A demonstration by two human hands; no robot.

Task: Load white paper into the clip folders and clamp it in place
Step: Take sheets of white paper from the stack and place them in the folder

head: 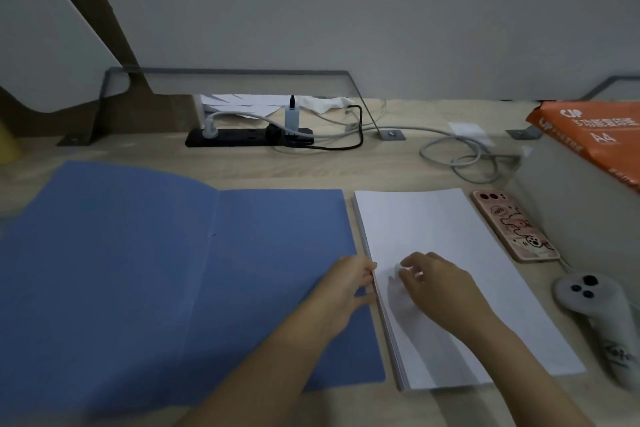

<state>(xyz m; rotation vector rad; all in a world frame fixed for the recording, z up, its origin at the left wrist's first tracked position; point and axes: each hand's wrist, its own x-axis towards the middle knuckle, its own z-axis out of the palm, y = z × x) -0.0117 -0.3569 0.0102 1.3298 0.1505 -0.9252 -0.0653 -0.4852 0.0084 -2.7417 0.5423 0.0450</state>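
Observation:
A blue folder (166, 274) lies spread open and flat on the desk, filling the left and centre. Right beside it sits a stack of white paper (446, 236). My left hand (346, 288) rests at the stack's left edge, fingertips against the side of the sheets, over the folder's right border. My right hand (436, 284) lies on top of the stack, fingers curled with the tips pressing on the top sheet near its left edge. Whether a sheet is pinched is unclear. No clip shows on the folder.
A phone in a pink case (512, 224) lies right of the paper, with a grey controller (595, 315) nearer me. An orange A4 paper ream (588, 142) sits on a box at far right. A black power strip (249, 137) and cables (460, 156) lie at the back.

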